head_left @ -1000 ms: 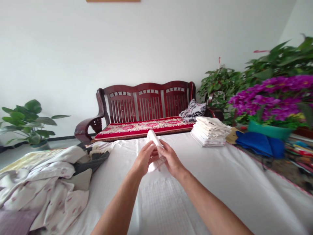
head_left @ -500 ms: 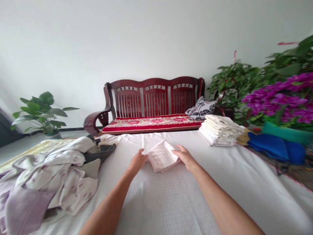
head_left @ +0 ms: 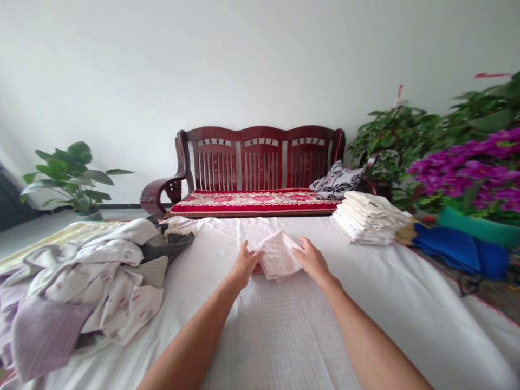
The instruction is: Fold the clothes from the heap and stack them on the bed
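A small folded cloth [head_left: 279, 257], white with thin reddish stripes, is held between my two hands over the white-covered table [head_left: 276, 330]. My left hand [head_left: 245, 265] grips its left edge, thumb on top and fingers curled underneath. On the opposite side, my right hand [head_left: 312, 259] pinches the right edge between thumb and fingers. The cloth bends a little in the middle. Part of its underside is hidden by my hands.
To the left lies a loose heap of clothes [head_left: 101, 287], white, grey and lilac. A stack of folded white cloths [head_left: 363, 219] stands at the right, near blue fabric [head_left: 459, 250] and purple flowers [head_left: 471, 170]. Behind is a red-brown wooden bench [head_left: 260, 157] with a patterned cushion [head_left: 338, 181].
My left hand has moved right and now has hold of the cloth's left edge. The cloth has shifted slightly right and bunched narrower. My right hand stays at its right edge.
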`<state>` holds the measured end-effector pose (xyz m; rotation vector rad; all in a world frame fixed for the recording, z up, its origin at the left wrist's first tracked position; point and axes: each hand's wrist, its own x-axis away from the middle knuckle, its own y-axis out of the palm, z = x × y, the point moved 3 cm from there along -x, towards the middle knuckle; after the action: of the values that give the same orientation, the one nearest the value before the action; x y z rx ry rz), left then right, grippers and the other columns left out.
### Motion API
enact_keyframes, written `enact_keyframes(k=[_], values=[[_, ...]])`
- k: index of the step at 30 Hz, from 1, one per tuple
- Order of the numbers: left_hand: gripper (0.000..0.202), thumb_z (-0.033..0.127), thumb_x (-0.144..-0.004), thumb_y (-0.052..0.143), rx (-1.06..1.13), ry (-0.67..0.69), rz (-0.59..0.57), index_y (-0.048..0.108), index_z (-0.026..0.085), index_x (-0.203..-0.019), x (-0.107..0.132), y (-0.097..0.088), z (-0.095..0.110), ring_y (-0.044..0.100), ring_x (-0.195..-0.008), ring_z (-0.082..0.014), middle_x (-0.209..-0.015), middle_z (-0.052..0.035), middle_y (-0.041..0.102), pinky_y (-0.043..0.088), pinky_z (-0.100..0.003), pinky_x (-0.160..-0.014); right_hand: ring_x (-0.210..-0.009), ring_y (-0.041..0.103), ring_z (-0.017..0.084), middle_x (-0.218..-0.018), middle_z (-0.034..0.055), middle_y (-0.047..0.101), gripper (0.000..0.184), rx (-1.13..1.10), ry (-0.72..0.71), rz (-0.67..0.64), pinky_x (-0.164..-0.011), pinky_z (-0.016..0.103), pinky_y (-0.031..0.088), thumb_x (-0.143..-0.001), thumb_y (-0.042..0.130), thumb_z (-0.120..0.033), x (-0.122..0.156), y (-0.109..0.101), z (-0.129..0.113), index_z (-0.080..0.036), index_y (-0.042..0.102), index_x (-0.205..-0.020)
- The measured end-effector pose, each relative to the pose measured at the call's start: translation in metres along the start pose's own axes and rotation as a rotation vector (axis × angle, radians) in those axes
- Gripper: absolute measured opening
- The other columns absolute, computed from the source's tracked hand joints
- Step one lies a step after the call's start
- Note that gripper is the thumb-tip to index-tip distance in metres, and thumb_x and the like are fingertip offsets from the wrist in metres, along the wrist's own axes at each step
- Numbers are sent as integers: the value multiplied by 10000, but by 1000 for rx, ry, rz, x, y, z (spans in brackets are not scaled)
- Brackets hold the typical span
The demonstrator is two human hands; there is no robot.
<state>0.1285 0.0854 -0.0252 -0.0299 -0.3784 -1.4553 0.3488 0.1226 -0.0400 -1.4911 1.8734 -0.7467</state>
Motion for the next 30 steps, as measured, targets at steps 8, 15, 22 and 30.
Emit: enact_keyframes(k=[8, 15, 22, 30], values=[[832, 157, -880, 662, -64, 98, 6, 197, 159, -1570, -4, 6, -12, 659, -722, -140, -911, -29, 618, 588, -268, -639, -1113, 678, 220, -1232, 96, 726, 469, 122, -34, 32, -911, 291, 494, -946, 458, -266, -1, -3, 3, -184, 574, -1393], [806, 252, -861, 662, -576, 218, 43, 282, 129, -1561, -19, -6, -24, 621, -625, -168, -861, -44, 663, 514, -267, -587, -1192, 592, 264, -1278, 117, 686, 390, 246, -151, 127, -1023, 354, 409, -958, 470, -251, 6, -9, -2, -195, 643, -1303], [922, 238, -783, 738, -705, 323, 89, 273, 92, -1566, -24, -1, -13, 673, -860, -225, -995, -104, 720, 487, -290, -784, -1348, 465, 261, -1356, 125, 641, 358, 409, -325, 99, -1147, 387, 279, -999, 461, -318, 10, 3, 0, -191, 647, -1278], [1046, 189, -633, 863, -164, 26, 46, 326, 75, -1522, -44, 9, -6, 689, -826, -219, -1118, -164, 698, 503, -256, -649, -1220, 558, 237, -1183, 95, 719, 276, 355, -269, 123, -1083, 334, 332, -973, 502, -360, 3, -2, 8, -202, 720, -1032]])
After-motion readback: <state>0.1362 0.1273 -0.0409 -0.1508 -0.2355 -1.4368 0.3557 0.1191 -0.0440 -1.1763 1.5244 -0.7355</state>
